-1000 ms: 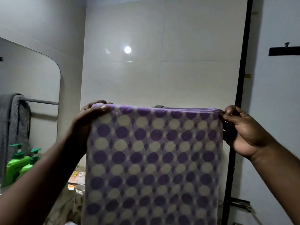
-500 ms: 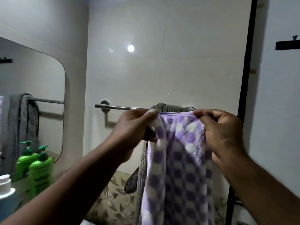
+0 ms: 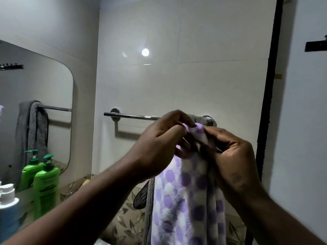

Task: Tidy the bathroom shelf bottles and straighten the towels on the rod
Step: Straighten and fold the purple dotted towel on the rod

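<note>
A purple-and-white dotted towel [image 3: 187, 200] hangs bunched into a narrow fold in front of me. My left hand [image 3: 159, 145] and my right hand [image 3: 230, 152] pinch its top edge close together, just in front of the chrome towel rod [image 3: 132, 116] on the tiled wall. A grey towel [image 3: 200, 120] is draped over the rod's right end, mostly hidden behind my hands and the dotted towel. At the lower left stand a green pump bottle [image 3: 46, 184] and a blue bottle with a white cap [image 3: 8, 209].
A mirror [image 3: 35, 96] on the left wall reflects the grey towel, the rod and the green bottle. A black door frame [image 3: 270, 85] runs down the right side. A leaf-patterned surface [image 3: 123, 223] lies below the rod.
My hands have come together, gathering the towel from a wide spread into a narrow bunch, and lowered it so that the rod and grey towel show behind it.
</note>
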The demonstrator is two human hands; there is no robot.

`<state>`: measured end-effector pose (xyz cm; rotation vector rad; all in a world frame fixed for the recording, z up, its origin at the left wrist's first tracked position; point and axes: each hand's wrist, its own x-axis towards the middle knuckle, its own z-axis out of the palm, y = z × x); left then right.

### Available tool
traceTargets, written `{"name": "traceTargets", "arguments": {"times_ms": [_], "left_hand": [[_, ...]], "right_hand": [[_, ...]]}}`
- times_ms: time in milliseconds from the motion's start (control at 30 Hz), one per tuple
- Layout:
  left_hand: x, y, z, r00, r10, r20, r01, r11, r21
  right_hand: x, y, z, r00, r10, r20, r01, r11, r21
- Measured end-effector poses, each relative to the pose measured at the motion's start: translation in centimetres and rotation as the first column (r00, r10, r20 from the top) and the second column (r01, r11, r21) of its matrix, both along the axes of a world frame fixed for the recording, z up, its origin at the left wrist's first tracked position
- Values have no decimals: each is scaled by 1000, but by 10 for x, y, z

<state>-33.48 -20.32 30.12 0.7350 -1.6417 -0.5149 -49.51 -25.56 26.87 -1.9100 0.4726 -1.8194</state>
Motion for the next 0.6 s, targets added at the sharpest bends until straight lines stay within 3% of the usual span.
{"name": "traceTargets", "arguments": {"times_ms": [33,67,133,167,200,300,400,500,600], "left_hand": [[4,0,1,993,85,88,-73,989,-127],[10,-3,3,934,278,223,-205,932,-300],[19,-9,10,617,643,453,-364,744,-561],[21,-14,15,490,679,547,-377,731,-569],[21,-18,20,439,642,628,-387,766,-513],[16,-32,33,460,502,732,-345,861,-374],[15,-38,49,433,570,698,-368,819,-440],[20,-43,64,385,636,669,-390,769,-507],[39,-43,83,366,632,683,-410,768,-492]], "right_hand": [[-5,-3,1,994,97,41,-99,994,53],[-9,-7,2,982,173,73,-180,978,105],[-15,-13,5,957,273,97,-285,946,154],[-16,-16,7,947,306,102,-319,935,155],[-16,-19,9,939,324,112,-339,927,161],[-12,-28,9,911,365,193,-401,893,203],[-2,-30,1,904,311,292,-373,909,187],[17,-19,-25,958,189,214,-221,965,141],[43,-9,-53,969,177,172,-203,969,143]]}}
